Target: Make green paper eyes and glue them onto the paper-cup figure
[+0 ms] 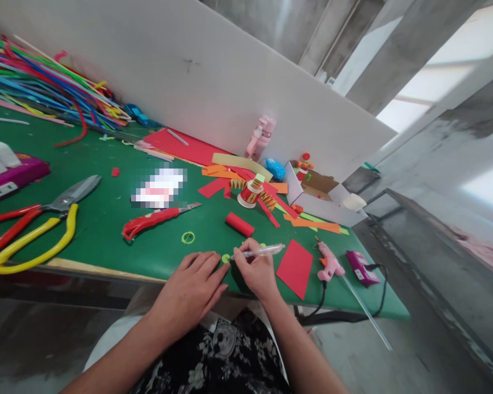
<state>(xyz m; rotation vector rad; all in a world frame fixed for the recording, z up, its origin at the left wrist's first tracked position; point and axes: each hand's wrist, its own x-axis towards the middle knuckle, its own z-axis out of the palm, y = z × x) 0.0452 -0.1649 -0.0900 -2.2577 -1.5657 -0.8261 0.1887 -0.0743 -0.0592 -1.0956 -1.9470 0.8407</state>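
Note:
My right hand [257, 271] is closed around a clear pen [259, 252], whose tip touches a small green paper circle [225, 258] at the table's front edge. My left hand [195, 290] lies flat with fingers stretched out, its fingertips pressing beside that circle. A green paper ring [188, 237] lies a little behind my left hand. A red paper roll [239, 224] rests just beyond the pen. A red paper sheet [294, 268] lies to the right of my right hand.
On the green table [107, 241] lie large snips with red and yellow handles [33, 227], a red utility knife [156, 219], a pink glue gun [328, 264], a tape spool [250, 192], paper strips, a white box [324, 200] and coloured sticks [45, 82]. A white board [189, 71] stands behind.

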